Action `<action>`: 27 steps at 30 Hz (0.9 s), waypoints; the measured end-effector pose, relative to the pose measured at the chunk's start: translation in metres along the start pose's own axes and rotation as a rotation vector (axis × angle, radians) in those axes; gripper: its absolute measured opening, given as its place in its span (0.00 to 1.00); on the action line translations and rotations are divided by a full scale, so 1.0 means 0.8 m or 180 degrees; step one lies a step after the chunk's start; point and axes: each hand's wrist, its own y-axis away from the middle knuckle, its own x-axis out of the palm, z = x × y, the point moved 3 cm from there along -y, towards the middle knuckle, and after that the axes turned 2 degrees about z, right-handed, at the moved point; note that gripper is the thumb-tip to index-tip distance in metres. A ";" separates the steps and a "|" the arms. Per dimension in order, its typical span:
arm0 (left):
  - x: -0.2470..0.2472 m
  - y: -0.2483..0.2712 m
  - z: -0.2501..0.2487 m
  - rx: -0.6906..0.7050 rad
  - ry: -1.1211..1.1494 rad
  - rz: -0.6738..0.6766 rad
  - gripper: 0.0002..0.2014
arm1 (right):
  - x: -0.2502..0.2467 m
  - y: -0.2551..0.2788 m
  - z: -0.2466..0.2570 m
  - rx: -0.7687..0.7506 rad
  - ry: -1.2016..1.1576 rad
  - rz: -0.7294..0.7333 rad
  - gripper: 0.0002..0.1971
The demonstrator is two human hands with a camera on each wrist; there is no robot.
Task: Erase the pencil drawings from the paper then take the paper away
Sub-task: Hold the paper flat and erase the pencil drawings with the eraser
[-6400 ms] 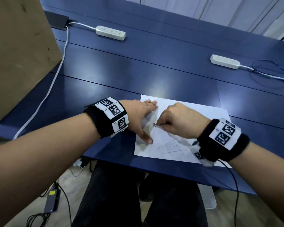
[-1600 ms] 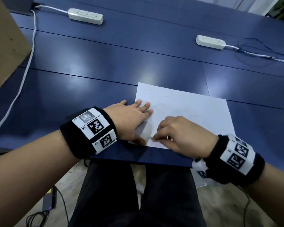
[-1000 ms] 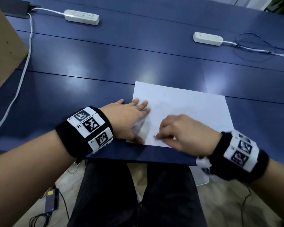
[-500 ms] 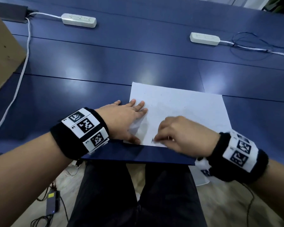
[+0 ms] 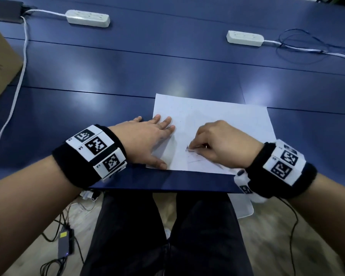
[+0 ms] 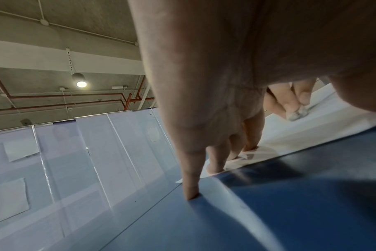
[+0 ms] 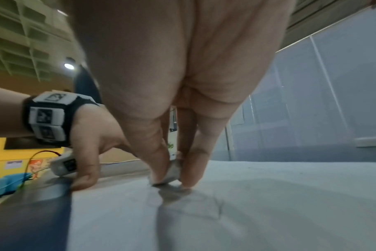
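White paper [image 5: 213,116] on a dark blue table [image 5: 127,62]; black wristbands [image 5: 82,156] carry black-and-white square-code tags; eraser [image 7: 172,171] seemingly grey-white.

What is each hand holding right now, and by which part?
The right hand pinches a small eraser by its sides, its lower end on the paper. The left hand holds nothing; it presses flat on the paper's left edge.

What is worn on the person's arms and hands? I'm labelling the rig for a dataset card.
Both forearms are bare, with no sleeves or gloves. Each wrist carries a wide black fabric band with white square tiles printed with black-and-white coded markers. A small white device hangs under the right band, and a thin black cable trails from it. The left hand and right hand wear nothing.
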 end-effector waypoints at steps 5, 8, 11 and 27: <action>0.001 0.000 0.001 -0.0043 0.0016 0.0002 0.55 | 0.008 0.022 0.027 -0.0364 -0.0146 0.0275 0.10; 0.001 0.001 0.000 -0.0039 0.0021 -0.0004 0.54 | 0.007 0.021 0.025 -0.0305 -0.0193 0.0349 0.10; 0.000 0.000 0.001 -0.0018 0.0035 -0.0006 0.54 | -0.007 -0.001 -0.006 0.0087 -0.0056 -0.0032 0.10; -0.007 -0.013 -0.012 0.0464 0.0155 -0.0167 0.52 | 0.004 0.001 -0.006 0.0211 0.0143 0.0143 0.11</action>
